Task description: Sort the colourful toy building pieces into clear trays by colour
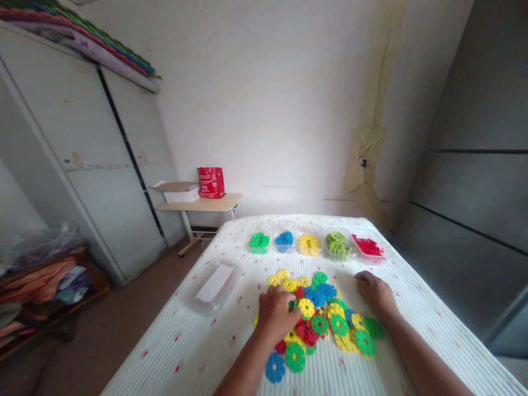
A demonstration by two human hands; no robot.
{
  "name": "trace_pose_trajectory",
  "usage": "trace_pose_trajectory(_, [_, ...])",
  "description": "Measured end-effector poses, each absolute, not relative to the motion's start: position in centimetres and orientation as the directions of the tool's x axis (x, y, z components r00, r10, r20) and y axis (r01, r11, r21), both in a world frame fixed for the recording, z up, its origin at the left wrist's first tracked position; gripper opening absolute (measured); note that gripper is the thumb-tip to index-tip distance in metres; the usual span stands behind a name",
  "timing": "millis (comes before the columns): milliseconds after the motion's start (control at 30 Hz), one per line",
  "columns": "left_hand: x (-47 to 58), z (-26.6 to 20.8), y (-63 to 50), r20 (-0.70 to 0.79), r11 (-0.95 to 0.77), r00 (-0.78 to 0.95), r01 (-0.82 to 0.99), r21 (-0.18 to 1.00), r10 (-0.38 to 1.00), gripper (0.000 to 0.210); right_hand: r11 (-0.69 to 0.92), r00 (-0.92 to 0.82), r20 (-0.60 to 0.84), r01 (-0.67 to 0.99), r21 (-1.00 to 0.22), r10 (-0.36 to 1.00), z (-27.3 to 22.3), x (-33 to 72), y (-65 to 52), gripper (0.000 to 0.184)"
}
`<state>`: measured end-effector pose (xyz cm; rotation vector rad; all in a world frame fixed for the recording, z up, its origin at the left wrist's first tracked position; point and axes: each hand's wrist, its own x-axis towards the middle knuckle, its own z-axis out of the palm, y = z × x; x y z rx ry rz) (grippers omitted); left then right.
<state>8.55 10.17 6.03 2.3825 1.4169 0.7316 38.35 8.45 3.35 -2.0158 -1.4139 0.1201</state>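
Note:
A loose pile of flower-shaped plastic discs in yellow, green, blue and red (319,324) lies on the table in front of me. My left hand (277,312) rests at the pile's left side, its fingers curled among the pieces. A yellow disc (306,308) lies by its thumb; what the fingers hold, if anything, is hidden. Just right of the pile, my right hand (376,294) is low over the tablecloth with its fingers curled in. I cannot make out whether anything is inside it.
Clear tubs of green (259,242), blue (284,240), yellow (309,244), light green (338,245) and red pieces (368,246) line the table's far side. A clear plastic lid (212,287) lies left. Beyond stands a small table (218,203) with a red bag (211,182).

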Motion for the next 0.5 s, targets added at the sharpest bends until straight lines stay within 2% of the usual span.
trace_pose_trajectory(133, [9.44,6.00,9.73,0.259,-0.444,0.364,0.784,0.433,0.895,0.023,-0.182,0.401,0.298,0.809,-0.559,0.866,3.13,38.43,8.52,0.022])
trace_pose_trajectory(267, [9.65,6.20,9.39,0.234,-0.418,0.348,0.793,0.444,0.908,0.026,-0.185,0.409,0.295,0.801,-0.569,0.863,3.23,38.32,8.46,0.022])
trace_pose_trajectory(500, [9.70,6.05,9.34,0.299,-0.442,0.332,0.753,0.487,0.895,0.013,-0.197,0.412,0.290,0.806,-0.559,0.864,3.36,38.26,8.43,0.022])
